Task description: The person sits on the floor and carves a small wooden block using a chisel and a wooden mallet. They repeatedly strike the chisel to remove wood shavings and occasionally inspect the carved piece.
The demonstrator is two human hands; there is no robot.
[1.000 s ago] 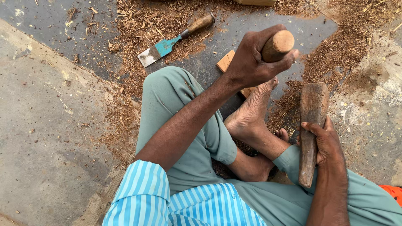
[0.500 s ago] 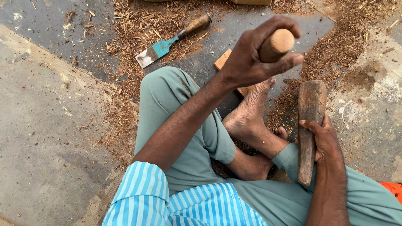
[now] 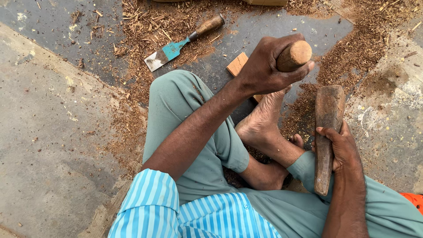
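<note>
My left grip is clenched on a round wooden handle, upright over my foot. My right grip grasps the wooden mallet, its long axis pointing away from me, just beside the handle's right.

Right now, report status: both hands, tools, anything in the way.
Left hand shut on round wooden handle. Right hand shut on wooden mallet. Spare chisel lies apart on floor. Foot below handle.

Daylight is falling evenly on a grey concrete floor, where brown sawdust and wood shavings are lying scattered across a darker slab.
</note>
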